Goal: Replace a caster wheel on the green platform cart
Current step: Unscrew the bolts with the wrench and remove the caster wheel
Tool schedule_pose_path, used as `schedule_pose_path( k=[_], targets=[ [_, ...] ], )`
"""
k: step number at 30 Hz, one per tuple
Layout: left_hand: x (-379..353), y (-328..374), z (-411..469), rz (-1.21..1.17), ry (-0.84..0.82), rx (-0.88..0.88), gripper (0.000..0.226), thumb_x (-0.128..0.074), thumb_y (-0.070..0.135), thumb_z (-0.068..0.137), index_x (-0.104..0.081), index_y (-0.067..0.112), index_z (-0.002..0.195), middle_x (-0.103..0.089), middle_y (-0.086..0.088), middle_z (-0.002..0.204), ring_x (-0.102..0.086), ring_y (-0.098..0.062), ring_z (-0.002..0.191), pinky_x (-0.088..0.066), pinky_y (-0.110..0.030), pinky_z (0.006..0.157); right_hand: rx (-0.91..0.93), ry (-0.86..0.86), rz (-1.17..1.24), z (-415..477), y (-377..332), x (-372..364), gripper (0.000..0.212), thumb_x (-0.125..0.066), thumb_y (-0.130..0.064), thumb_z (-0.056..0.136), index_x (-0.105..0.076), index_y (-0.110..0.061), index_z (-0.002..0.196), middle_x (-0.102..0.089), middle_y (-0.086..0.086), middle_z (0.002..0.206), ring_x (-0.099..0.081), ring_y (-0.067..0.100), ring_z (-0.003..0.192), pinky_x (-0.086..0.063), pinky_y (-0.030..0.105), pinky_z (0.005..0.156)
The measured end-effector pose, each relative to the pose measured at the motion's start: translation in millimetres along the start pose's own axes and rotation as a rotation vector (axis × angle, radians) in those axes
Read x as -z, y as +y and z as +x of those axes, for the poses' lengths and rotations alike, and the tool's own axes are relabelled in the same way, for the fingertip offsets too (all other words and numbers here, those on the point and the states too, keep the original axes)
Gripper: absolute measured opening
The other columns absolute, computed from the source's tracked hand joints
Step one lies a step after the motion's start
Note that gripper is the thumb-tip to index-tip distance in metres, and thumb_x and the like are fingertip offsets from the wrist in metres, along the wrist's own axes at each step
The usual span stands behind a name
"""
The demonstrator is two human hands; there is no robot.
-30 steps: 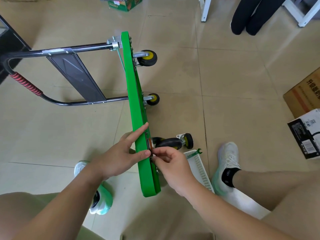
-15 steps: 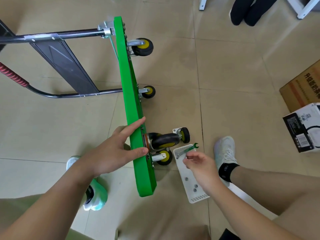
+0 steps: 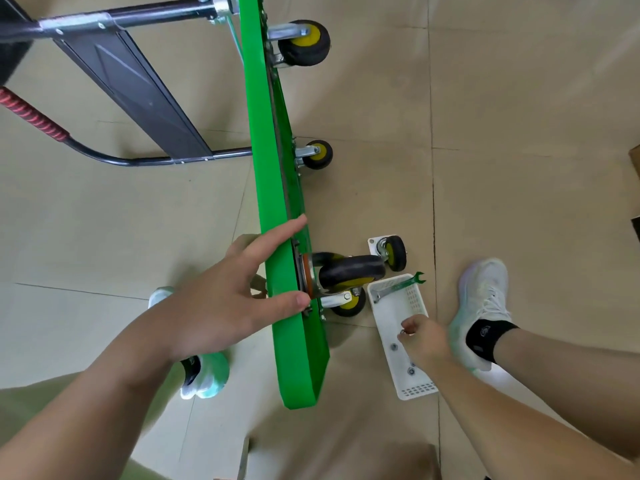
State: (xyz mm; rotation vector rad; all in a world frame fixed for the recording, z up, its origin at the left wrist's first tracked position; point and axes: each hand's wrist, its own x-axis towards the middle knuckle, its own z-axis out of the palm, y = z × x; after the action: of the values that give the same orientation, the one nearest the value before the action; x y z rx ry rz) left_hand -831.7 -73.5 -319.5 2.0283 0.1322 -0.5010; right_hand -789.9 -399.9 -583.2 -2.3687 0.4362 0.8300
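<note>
The green platform cart (image 3: 273,168) stands on its side edge on the floor, wheels pointing right. My left hand (image 3: 221,306) grips its upper edge, index finger lying along the edge and thumb pressing by the plate of a large black caster (image 3: 349,273) set against the underside. My right hand (image 3: 426,337) reaches into a white tray (image 3: 391,306) and pinches a small metal nut (image 3: 403,332). A loose smaller caster (image 3: 394,252) lies on the floor beyond the tray. A green wrench (image 3: 401,285) rests across the tray's far end.
Three more casters (image 3: 304,43) stay mounted on the cart. Its folded black handle with a red grip (image 3: 34,116) lies to the left. Other nuts (image 3: 393,347) sit in the tray. My shoes (image 3: 485,299) flank the cart on the tiled floor.
My right hand left the caster plate, passed over the wrench end of the tray and now pinches a nut inside it. My left hand kept its hold on the cart.
</note>
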Motion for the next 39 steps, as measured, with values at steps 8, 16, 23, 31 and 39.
schedule_pose_path(
  k=[8,16,23,31,39],
  targets=[
    [-2,0,-2,-0.055,0.002,-0.021,0.083,-0.072,0.06,0.075,-0.026,0.08,0.142,-0.038,0.039,0.139,-0.053,0.02,0.115,-0.05,-0.005,0.09,0.025,0.003,-0.165,14,8,-12,0.023,-0.061,-0.013,0.094,-0.067,-0.021,0.114,-0.068,0.007,0.119,-0.06,0.021,0.086,-0.051,0.025,0.068],
    [2,1,1,-0.003,-0.016,-0.012,0.085,-0.07,0.064,0.075,-0.021,0.081,0.142,-0.037,0.028,0.148,-0.048,0.018,0.122,-0.042,0.001,0.092,0.26,0.038,0.123,-32,-59,51,0.044,-0.077,-0.019,0.085,-0.061,-0.03,0.125,-0.068,-0.013,0.108,-0.063,-0.007,0.075,-0.044,0.008,0.061],
    [2,4,2,0.048,-0.003,0.006,0.088,-0.073,0.063,0.079,-0.016,0.083,0.142,-0.037,0.023,0.147,-0.06,0.001,0.115,-0.049,-0.016,0.099,0.939,-0.104,-0.008,-98,-158,116,0.078,-0.075,-0.058,0.071,-0.038,-0.051,0.139,-0.041,-0.03,0.135,-0.047,0.0,0.128,-0.034,0.017,0.106],
    [2,1,1,-0.006,0.015,-0.01,0.091,-0.082,0.045,0.086,-0.02,0.082,0.142,-0.037,0.026,0.145,-0.062,0.006,0.11,-0.055,-0.025,0.1,1.053,-0.314,-0.347,-93,-200,95,0.095,-0.084,-0.045,0.073,-0.035,-0.033,0.153,-0.049,-0.01,0.146,-0.052,0.011,0.128,-0.046,0.035,0.107],
    [1,0,0,-0.01,0.015,-0.008,0.09,-0.08,0.047,0.086,-0.019,0.081,0.143,-0.038,0.027,0.147,-0.061,0.003,0.113,-0.055,-0.023,0.099,1.04,-0.287,-0.305,-82,-202,85,0.076,-0.083,-0.033,0.071,-0.05,-0.036,0.14,-0.061,-0.008,0.129,-0.059,0.009,0.115,-0.051,0.029,0.095]
  ],
)
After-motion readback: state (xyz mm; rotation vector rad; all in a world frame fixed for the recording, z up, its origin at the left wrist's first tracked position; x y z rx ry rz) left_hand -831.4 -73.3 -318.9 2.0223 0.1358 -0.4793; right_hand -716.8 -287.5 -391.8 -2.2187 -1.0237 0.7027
